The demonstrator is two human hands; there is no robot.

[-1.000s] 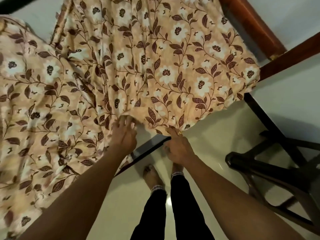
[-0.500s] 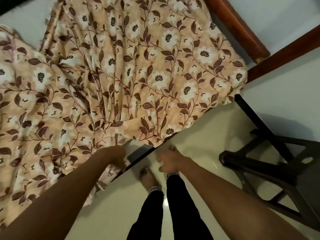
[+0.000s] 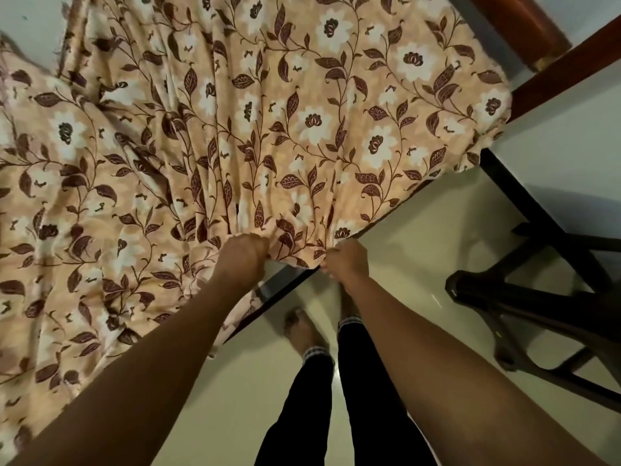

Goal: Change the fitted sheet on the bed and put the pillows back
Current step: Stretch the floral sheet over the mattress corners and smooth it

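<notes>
A peach sheet (image 3: 255, 129) printed with white flowers and brown leaves lies spread over the bed, bunched into folds near its lower edge. My left hand (image 3: 243, 255) grips that edge in a fist. A short way to the right, my right hand (image 3: 346, 260) pinches the same hem above the dark bed frame (image 3: 285, 287). The cloth between my hands sags in a small curve. The sheet's far right corner (image 3: 484, 122) wraps the mattress corner. No pillows are in view.
A dark wooden chair (image 3: 537, 297) stands on the pale tiled floor (image 3: 420, 237) to my right. A reddish wooden headboard post (image 3: 524, 25) and rail (image 3: 571, 62) sit at the top right. My feet (image 3: 302, 327) are beside the bed frame.
Half a second ago both hands had dropped off the sheet's edge toward the frame. Now they are back up and hold the hem again, and the cloth is gathered tighter.
</notes>
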